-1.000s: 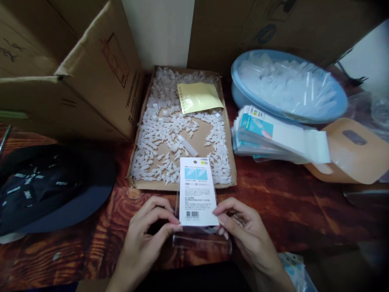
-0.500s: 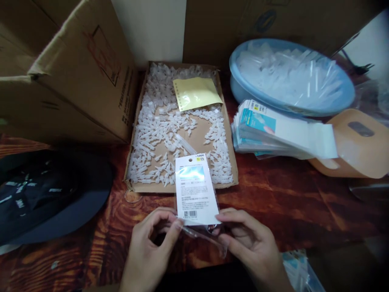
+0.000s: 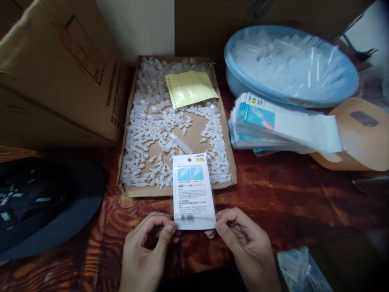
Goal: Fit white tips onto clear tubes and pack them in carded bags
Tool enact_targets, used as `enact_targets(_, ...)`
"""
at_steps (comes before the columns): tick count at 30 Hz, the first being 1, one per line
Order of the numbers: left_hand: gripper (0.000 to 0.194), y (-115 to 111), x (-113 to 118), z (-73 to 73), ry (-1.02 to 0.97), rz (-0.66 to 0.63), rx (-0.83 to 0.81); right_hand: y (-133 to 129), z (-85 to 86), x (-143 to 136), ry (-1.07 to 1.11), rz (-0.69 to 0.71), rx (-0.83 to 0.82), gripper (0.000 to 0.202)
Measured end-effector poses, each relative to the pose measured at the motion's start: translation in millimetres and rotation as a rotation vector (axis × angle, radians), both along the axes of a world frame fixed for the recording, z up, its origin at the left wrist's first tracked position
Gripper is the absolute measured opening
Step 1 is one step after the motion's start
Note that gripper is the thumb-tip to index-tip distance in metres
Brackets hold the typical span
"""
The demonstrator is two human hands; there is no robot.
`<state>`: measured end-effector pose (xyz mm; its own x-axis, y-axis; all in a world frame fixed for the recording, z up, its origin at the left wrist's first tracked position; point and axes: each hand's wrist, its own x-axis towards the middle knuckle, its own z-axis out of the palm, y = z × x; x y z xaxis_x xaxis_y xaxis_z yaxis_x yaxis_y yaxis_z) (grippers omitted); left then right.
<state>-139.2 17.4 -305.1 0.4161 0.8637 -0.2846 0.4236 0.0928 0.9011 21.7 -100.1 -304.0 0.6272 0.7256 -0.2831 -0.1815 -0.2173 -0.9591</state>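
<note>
A white printed card in a clear plastic sleeve [image 3: 194, 194] is held upright between both hands, its barcode end toward me. My left hand [image 3: 152, 243] pinches the lower left corner between thumb and fingers. At the lower right corner, my right hand [image 3: 243, 243] grips the edge the same way. Just beyond the card lies a shallow cardboard tray [image 3: 179, 191] with several small white pointed nozzles [image 3: 146, 138], clear caps [image 3: 152, 77], a clear tube [image 3: 180, 143] and a yellow sheet [image 3: 191, 89].
A blue basin [image 3: 229, 77] of clear plastic pieces stands back right, with stacked packaged cards [image 3: 261, 121] before it and an orange-tan container [image 3: 364, 142] beside them. A cardboard box [image 3: 60, 81] and dark hat [image 3: 75, 202] are left. More packages [image 3: 298, 267] lie lower right.
The plastic flap below the card is no longer spread out between the hands; it now appears folded behind. The card's glare is gone, and the view has shifted slightly.
</note>
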Motion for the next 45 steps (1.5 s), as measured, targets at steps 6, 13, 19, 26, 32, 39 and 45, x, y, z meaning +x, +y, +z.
enact_targets(6, 0.024, 1, 0, -2.1, 0.019, 0.072, 0.057, 1, -0.3, -11, 0.009, 0.019, -0.103, 0.023)
enact_targets(13, 0.023, -10, 16, 8.1, 0.032, 0.247, 0.074, 3, -6.3, -15, -0.093, 0.032, -0.112, 0.022)
enact_targets(19, 0.025, -15, 20, 6.9, 0.057, 0.265, 0.118, 5, -5.1, -20, -0.192, -0.019, -0.118, 0.023)
enact_targets(26, 0.026, -17, 23, 6.5, 0.048, 0.271, 0.124, 9, -6.5, -23, -0.256, -0.070, -0.138, 0.026)
enact_targets(32, 0.030, -18, 24, 7.7, 0.078, 0.248, 0.125, 9, -8.0, -27, -0.309, -0.106, -0.174, 0.028)
enact_targets(39, 0.039, -16, 23, 7.9, 0.092, 0.195, 0.166, 8, -11.4, -25, -0.339, -0.114, -0.220, 0.034)
enact_targets(45, 0.043, -15, 24, 8.1, 0.100, 0.164, 0.157, 10, -8.3, -20, -0.371, -0.081, -0.308, 0.045)
